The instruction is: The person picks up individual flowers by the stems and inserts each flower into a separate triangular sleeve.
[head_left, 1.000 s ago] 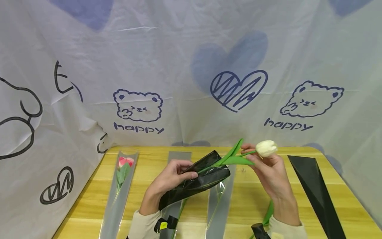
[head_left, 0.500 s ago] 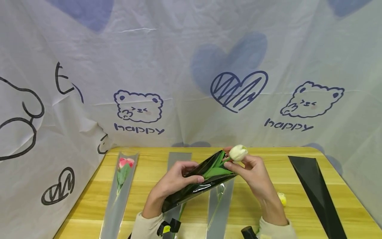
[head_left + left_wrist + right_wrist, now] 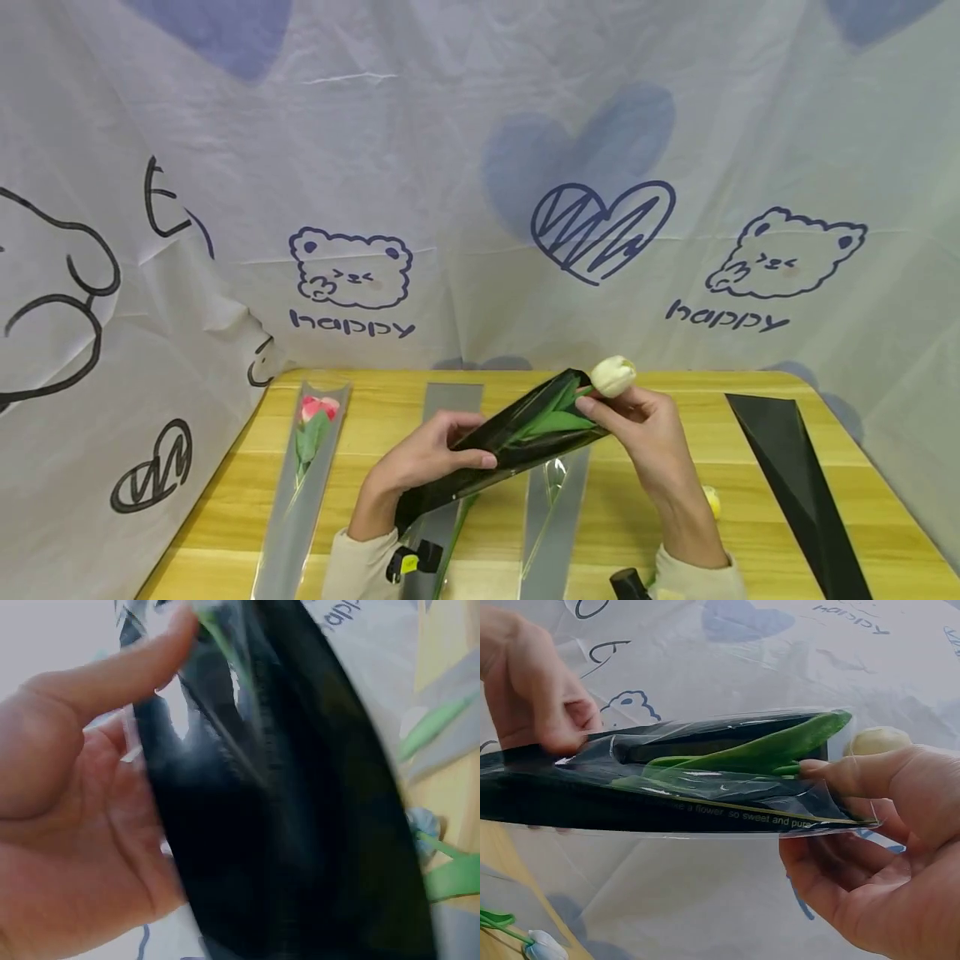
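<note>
My left hand (image 3: 423,458) grips a black, clear-fronted flower sleeve (image 3: 517,457) with the thumb in front, holding it aslant over the table. In my right hand (image 3: 652,433), thumb and fingers pinch a white tulip (image 3: 612,376) by the stem just below its bloom. The tulip's green leaves (image 3: 780,750) lie inside the sleeve's mouth, while the bloom sticks out past the rim. Printed lettering runs along the sleeve front in the right wrist view. The left wrist view is blurred, with the dark sleeve (image 3: 300,810) filling its middle.
A pink tulip (image 3: 318,408) lies in a grey sleeve (image 3: 288,517) at the left of the wooden table. Two more grey sleeves lie under my hands. Another black sleeve (image 3: 787,467) lies at right, and a yellow flower (image 3: 712,502) shows beside my right wrist.
My right hand has moved left and down toward the sleeve, and the tulip's leaves have slid inside it. In the last half second, hand and bloom have shifted slightly right.
</note>
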